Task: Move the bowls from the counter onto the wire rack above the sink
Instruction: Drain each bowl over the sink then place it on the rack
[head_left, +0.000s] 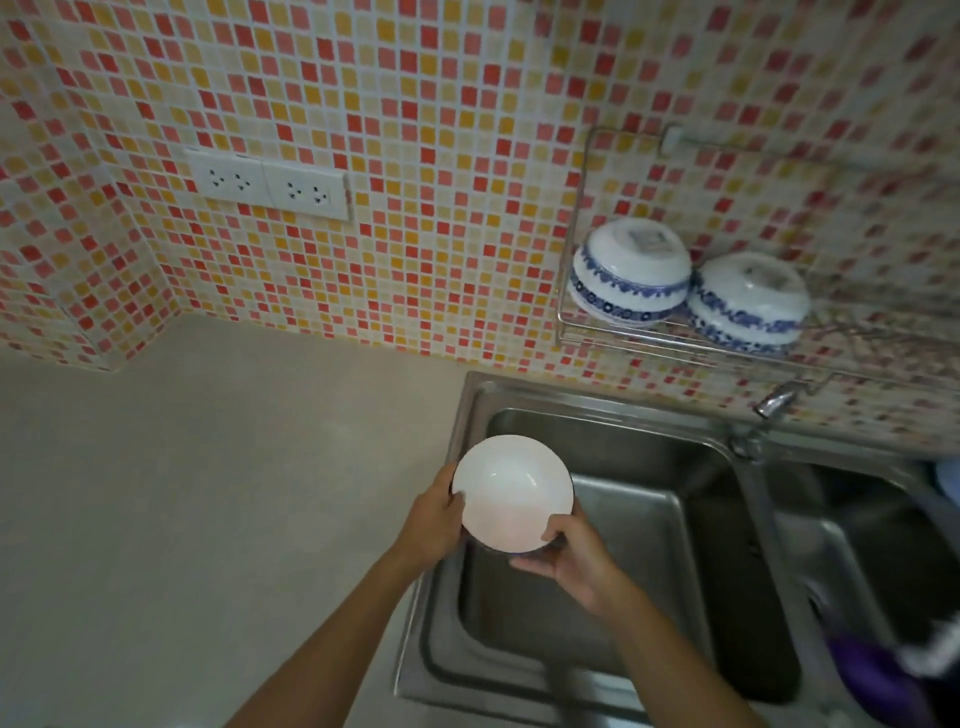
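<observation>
A white bowl (511, 493) with a dark outer rim is held upright over the left edge of the sink, its inside facing me. My left hand (434, 525) grips its left rim and my right hand (566, 558) holds its lower right side from beneath. Up on the wall, the wire rack (576, 322) carries two blue-and-white bowls turned upside down, one at the left (631, 273) and one beside it at the right (748, 301); the two touch each other.
A steel double sink (613, 400) lies under the rack, with a faucet (774, 402) at the wall between the basins. Beige counter (208, 493) stretches to the left. Two wall sockets (270, 187) sit on the mosaic tiles. A purple item (872, 670) lies at the right basin.
</observation>
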